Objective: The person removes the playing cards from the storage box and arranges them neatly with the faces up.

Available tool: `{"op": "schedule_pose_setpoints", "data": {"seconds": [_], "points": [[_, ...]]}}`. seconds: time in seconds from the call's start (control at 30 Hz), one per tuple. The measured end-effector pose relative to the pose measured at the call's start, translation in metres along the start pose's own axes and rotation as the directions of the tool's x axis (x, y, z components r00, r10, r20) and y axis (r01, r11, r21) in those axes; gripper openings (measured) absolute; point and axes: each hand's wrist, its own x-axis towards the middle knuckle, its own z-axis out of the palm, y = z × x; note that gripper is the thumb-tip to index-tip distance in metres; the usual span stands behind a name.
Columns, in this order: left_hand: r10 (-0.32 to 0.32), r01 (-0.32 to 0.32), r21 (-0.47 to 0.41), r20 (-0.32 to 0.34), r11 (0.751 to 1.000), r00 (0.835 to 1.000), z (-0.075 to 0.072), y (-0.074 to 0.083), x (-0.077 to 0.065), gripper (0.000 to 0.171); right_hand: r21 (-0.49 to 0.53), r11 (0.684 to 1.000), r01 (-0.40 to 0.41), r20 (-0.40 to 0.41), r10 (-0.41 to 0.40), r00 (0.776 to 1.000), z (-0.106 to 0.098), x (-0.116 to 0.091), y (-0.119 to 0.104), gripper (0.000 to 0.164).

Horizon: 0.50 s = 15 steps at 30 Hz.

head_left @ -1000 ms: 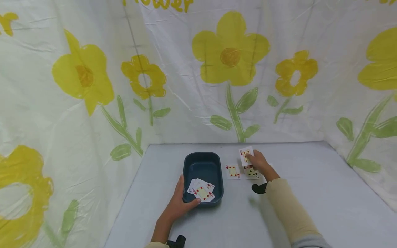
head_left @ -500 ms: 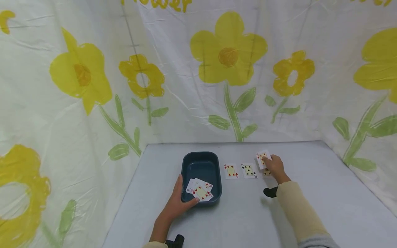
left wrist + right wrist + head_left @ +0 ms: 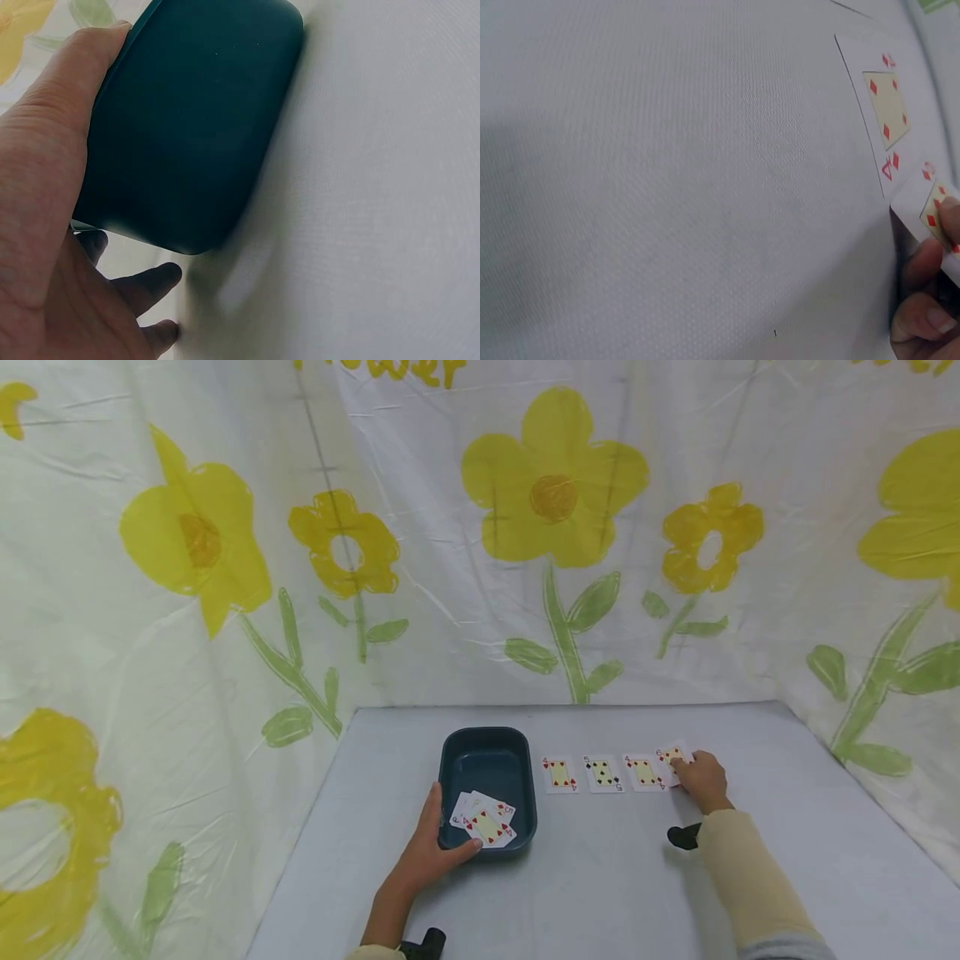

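In the head view, my right hand pinches a six of diamonds playing card, thumb on its face. The card is tilted and overlaps the right edge of a four of diamonds; the right wrist view shows its near edge raised off the table. To the left lie a five of spades and a four of hearts, face up. My left hand rests against the near-left corner of a dark teal tray, thumb along the near rim, fingers straight beside the left wall. Several cards overlap inside the tray.
All of this sits on a white-covered table. A white curtain painted with yellow flowers hangs behind the table's back edge and along its sides.
My right hand has moved right and down with the six of diamonds, past the row, uncovering the five of spades and then the four of diamonds. The left hand and tray stay put.
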Motion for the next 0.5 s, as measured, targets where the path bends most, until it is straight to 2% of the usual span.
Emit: {"op": "schedule_pose_setpoints", "data": {"seconds": [0.27,0.5], "points": [[-0.012,0.012,0.005,0.000,1.000,1.000,-0.001,0.002,-0.002,0.118,-0.051,0.998,0.023,0.013,-0.022,1.000,-0.004,0.001,0.007,0.055],[-0.017,0.017,0.011,0.007,1.000,1.000,-0.002,0.004,-0.002,0.119,-0.090,0.995,0.049,-0.030,-0.052,0.998,-0.011,-0.003,0.008,0.051]]}}
